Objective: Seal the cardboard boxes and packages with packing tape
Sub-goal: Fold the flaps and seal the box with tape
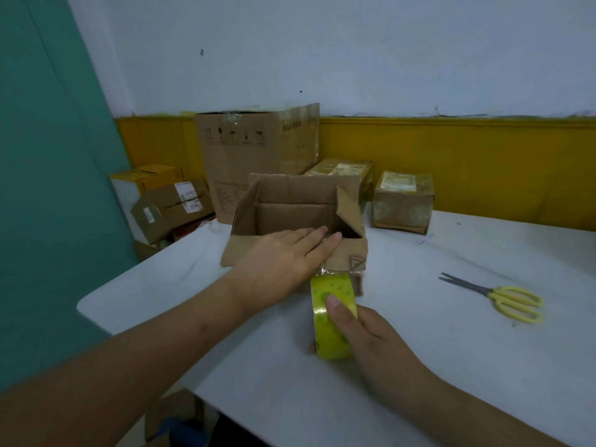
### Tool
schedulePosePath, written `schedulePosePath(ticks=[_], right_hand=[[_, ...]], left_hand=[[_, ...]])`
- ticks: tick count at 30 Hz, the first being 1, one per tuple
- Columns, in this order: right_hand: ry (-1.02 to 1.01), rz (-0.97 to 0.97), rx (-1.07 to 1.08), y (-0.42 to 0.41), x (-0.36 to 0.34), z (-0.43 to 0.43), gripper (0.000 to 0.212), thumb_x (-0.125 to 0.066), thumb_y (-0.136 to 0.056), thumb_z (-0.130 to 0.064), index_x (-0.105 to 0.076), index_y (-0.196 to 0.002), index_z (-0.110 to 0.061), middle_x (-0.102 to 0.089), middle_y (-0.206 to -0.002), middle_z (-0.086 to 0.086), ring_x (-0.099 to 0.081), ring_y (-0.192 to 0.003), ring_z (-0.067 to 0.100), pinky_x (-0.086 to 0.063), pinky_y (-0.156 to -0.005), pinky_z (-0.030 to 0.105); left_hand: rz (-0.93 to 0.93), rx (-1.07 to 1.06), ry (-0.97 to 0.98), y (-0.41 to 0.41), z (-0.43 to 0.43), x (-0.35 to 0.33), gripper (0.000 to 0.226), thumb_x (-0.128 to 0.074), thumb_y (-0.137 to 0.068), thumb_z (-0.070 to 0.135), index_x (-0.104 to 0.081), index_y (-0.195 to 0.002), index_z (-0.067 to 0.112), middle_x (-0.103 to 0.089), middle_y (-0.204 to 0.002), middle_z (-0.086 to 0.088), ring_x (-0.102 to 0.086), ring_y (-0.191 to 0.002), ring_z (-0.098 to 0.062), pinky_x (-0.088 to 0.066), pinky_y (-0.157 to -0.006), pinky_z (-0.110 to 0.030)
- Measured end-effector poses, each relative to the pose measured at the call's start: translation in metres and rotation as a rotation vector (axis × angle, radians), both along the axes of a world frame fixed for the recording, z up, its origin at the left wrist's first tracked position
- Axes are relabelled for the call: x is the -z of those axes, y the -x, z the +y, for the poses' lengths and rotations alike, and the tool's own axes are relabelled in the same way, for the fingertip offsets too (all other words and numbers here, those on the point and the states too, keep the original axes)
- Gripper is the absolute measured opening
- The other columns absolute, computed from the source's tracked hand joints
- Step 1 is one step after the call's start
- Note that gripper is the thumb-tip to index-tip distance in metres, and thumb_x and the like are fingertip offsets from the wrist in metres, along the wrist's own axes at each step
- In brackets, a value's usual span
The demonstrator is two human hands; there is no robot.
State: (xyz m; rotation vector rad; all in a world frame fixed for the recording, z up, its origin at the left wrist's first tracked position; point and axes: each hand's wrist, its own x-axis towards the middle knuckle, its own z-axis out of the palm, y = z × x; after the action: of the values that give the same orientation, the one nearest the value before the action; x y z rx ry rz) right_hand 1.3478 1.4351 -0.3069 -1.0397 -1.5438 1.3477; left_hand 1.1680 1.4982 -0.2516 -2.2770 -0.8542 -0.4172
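Taping the open box on the table

My left hand (283,256) presses flat on the cardboard box (300,217); my right hand (364,330) grips the tape roll (333,317) at its near side.

Head-worn view looks forward and down, close over the table (483,366).
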Motion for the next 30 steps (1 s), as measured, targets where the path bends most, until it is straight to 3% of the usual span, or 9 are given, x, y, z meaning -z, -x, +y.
schedulePosePath(ticks=[3,5,7,10,13,15,19,24,30], right_hand=[[-0.105,-0.069,0.041,0.001,0.000,0.003,0.077,-0.045,-0.074,-0.080,-0.061,-0.078,-0.005,-0.070,-0.082,0.012,-0.064,-0.071,0.012,-0.048,-0.068,0.023],[-0.195,-0.152,0.058,-0.001,0.001,0.006,0.074,-0.041,-0.077,-0.076,-0.062,-0.081,-0.005,-0.067,-0.085,0.012,-0.061,-0.072,0.015,-0.045,-0.067,0.025],[-0.263,-0.199,0.048,-0.002,0.003,0.011,0.071,-0.041,-0.081,-0.072,-0.063,-0.086,-0.005,-0.066,-0.087,0.011,-0.060,-0.078,0.019,-0.043,-0.069,0.024],[-0.311,-0.238,0.011,-0.003,0.003,0.019,0.078,-0.038,-0.080,-0.073,-0.063,-0.094,-0.001,-0.067,-0.094,0.014,-0.062,-0.086,0.021,-0.046,-0.080,0.030],[-0.283,-0.225,-0.043,-0.005,-0.004,0.025,0.061,-0.039,-0.086,-0.068,-0.072,-0.097,-0.017,-0.073,-0.097,-0.010,-0.065,-0.093,0.003,-0.046,-0.079,0.015],[-0.258,-0.189,-0.076,-0.007,-0.009,0.028,0.044,-0.040,-0.091,-0.056,-0.073,-0.097,-0.027,-0.072,-0.099,-0.021,-0.064,-0.095,-0.006,-0.042,-0.081,0.005],[-0.229,-0.078,-0.095,-0.009,-0.018,0.031,0.050,-0.039,-0.092,-0.060,-0.073,-0.098,-0.023,-0.075,-0.099,-0.012,-0.068,-0.097,0.003,-0.046,-0.084,0.010],[-0.209,0.048,-0.088,-0.004,-0.026,0.032,0.055,-0.041,-0.095,-0.053,-0.068,-0.097,-0.006,-0.077,-0.089,0.001,-0.071,-0.087,0.009,-0.047,-0.077,0.011],[-0.205,0.060,-0.069,-0.015,-0.033,0.031,0.050,-0.046,-0.093,-0.052,-0.070,-0.094,-0.008,-0.077,-0.086,0.002,-0.073,-0.085,0.012,-0.049,-0.075,0.013]], left_hand=[[0.076,-0.050,0.172,-0.001,0.003,-0.019,0.060,-0.070,-0.087,0.009,-0.049,-0.144,0.009,-0.065,-0.129,-0.013,-0.069,-0.103,-0.031,-0.059,-0.068,-0.041],[0.125,-0.121,0.296,-0.004,0.009,-0.034,0.061,-0.058,-0.096,0.018,-0.035,-0.152,0.023,-0.063,-0.133,-0.003,-0.066,-0.105,-0.026,-0.052,-0.074,-0.038],[0.057,-0.137,0.467,-0.007,0.013,-0.050,0.056,-0.053,-0.098,0.017,-0.039,-0.150,0.030,-0.065,-0.130,-0.002,-0.064,-0.105,-0.020,-0.045,-0.077,-0.027],[0.037,-0.211,0.829,-0.004,0.014,-0.075,0.059,-0.054,-0.097,0.018,-0.037,-0.151,0.036,-0.051,-0.147,0.006,-0.052,-0.124,-0.011,-0.040,-0.095,-0.021],[-0.051,-0.263,1.114,-0.004,0.015,-0.085,0.064,-0.054,-0.094,0.054,-0.036,-0.152,0.034,-0.037,-0.156,0.013,-0.037,-0.138,-0.006,-0.029,-0.105,-0.020],[-0.091,-0.218,1.023,-0.010,0.015,-0.082,0.064,-0.049,-0.091,0.067,-0.048,-0.145,0.031,-0.051,-0.145,0.012,-0.048,-0.128,-0.006,-0.039,-0.106,-0.026],[-0.196,-0.130,0.860,-0.017,0.020,-0.073,0.047,-0.043,-0.098,0.053,-0.070,-0.120,0.021,-0.073,-0.100,-0.002,-0.064,-0.084,-0.012,-0.051,-0.078,-0.038],[-0.177,-0.054,0.677,-0.022,0.030,-0.074,0.036,-0.044,-0.104,0.037,-0.063,-0.074,0.032,-0.053,-0.059,0.016,-0.053,-0.056,0.004,-0.033,-0.055,-0.016],[-0.228,-0.048,0.597,-0.019,0.051,-0.077,0.046,-0.046,-0.103,0.036,-0.052,-0.060,0.020,-0.047,-0.051,0.010,-0.050,-0.050,-0.001,-0.033,-0.053,-0.011]])
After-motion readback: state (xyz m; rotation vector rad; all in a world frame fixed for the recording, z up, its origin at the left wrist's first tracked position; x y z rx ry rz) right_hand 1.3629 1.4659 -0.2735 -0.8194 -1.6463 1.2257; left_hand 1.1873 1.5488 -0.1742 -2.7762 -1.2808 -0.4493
